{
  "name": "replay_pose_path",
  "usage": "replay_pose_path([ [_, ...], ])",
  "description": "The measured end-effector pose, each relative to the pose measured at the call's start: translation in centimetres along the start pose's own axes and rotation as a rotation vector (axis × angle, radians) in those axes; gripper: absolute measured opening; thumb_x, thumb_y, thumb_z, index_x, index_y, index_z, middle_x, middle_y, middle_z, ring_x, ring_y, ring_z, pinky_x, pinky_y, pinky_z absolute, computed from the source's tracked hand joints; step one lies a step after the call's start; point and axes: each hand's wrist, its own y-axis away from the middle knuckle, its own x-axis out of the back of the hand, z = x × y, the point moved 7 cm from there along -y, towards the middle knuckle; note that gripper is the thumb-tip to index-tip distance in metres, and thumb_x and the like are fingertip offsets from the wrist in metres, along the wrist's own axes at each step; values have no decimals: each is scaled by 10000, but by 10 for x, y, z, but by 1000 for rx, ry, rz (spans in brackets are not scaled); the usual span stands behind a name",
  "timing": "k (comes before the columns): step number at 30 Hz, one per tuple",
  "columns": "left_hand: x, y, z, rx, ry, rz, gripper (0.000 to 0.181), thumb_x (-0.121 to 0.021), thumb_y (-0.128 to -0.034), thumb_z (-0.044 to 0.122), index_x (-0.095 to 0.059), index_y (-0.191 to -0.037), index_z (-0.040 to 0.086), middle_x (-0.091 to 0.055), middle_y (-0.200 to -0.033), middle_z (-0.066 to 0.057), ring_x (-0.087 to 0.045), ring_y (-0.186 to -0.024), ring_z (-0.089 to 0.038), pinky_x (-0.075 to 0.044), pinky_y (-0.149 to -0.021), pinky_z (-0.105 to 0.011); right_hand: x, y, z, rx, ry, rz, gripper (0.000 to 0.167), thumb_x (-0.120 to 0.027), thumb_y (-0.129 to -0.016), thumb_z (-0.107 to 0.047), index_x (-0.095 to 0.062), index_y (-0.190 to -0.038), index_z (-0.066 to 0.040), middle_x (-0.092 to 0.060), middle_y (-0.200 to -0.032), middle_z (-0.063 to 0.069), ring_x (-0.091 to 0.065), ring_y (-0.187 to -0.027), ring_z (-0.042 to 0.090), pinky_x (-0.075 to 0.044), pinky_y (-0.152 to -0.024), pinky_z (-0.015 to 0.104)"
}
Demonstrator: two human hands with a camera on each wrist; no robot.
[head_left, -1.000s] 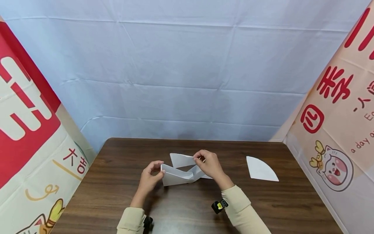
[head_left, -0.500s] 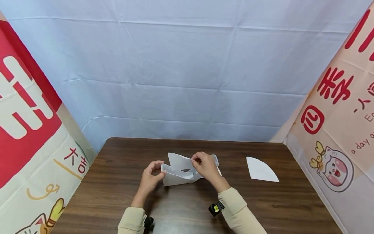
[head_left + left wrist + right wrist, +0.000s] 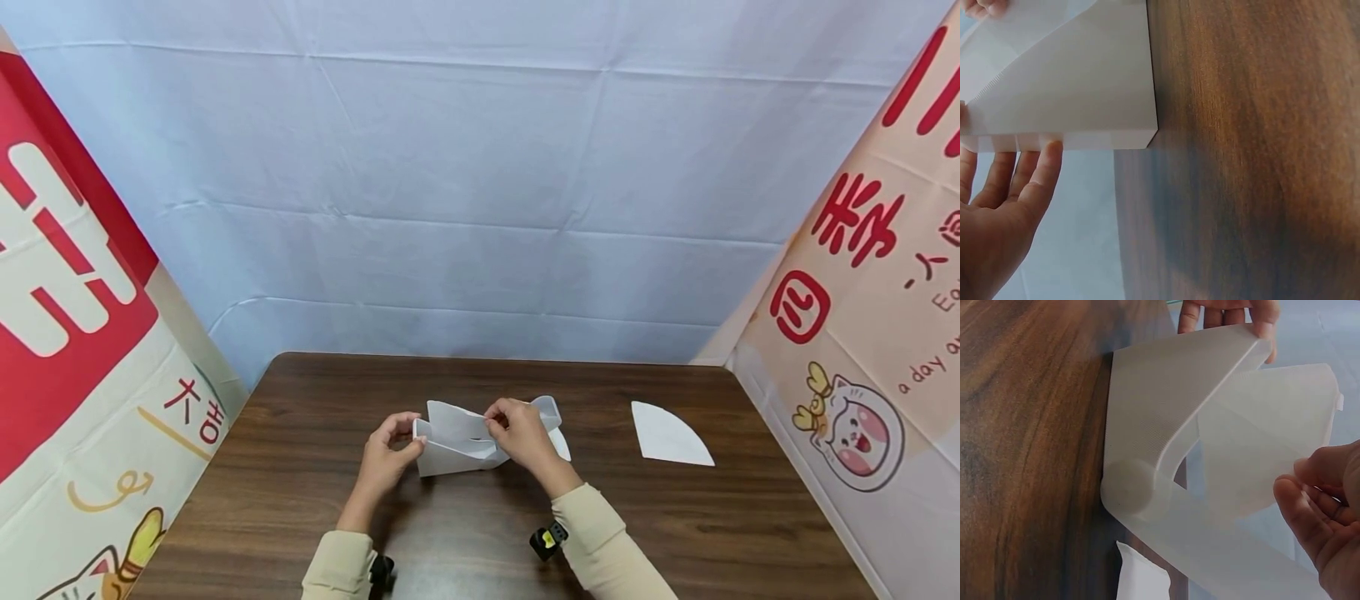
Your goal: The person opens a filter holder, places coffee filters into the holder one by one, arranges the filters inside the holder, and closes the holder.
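Note:
A white, fan-shaped box (image 3: 453, 463) stands on the table, its hinged lid (image 3: 1241, 556) swung out to the right. My left hand (image 3: 384, 458) grips the box's left end, fingertips along its edge in the left wrist view. Between thumb and fingers my right hand (image 3: 525, 435) pinches a white cone coffee filter paper (image 3: 450, 422). The paper stands upright at the box's open top, and its lower edge is hidden behind the front wall. Translucent in the right wrist view, the filter paper (image 3: 1266, 437) overlaps the opening.
A quarter-circle coffee filter paper (image 3: 670, 435) lies flat on the brown wooden table (image 3: 450, 542) at the right. Another white piece (image 3: 1141, 578) lies beside the box, under the lid. Pale cloth (image 3: 465, 183) hangs behind the table, with printed cloths on both sides.
My right hand has moved left and slightly down with the filter paper, which now sits lower at the box's opening. The lid has come into sight. My left hand has stayed in place.

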Motion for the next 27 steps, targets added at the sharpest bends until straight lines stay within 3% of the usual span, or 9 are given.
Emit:
replay_pose_path([
  [8,0,0,-1,4,10,3,293,-685,-805,-23,-589,-1079,-60,-621,-977,-191,-577,-932,-323,-439,-847,-488,-11,2,-1,25,37,-1,103,-698,-753,5,-647,-743,-84,-581,-679,-37,-531,-589,86,-441,-532,209],
  [18,0,0,-2,-6,2,6,276,-696,-796,-17,-596,-1053,-31,-622,-962,-165,-575,-916,-312,-436,-832,-529,-19,7,-3,26,65,72,71,-697,-742,0,-665,-737,-63,-630,-719,-3,-571,-610,114,-466,-551,235],
  [27,-1,0,-3,35,-29,7,288,-708,-793,1,-595,-1058,13,-626,-961,-147,-579,-926,-314,-480,-764,-427,-28,9,1,17,83,79,95,-704,-737,23,-664,-739,-63,-642,-722,23,-585,-618,128,-477,-555,243],
])
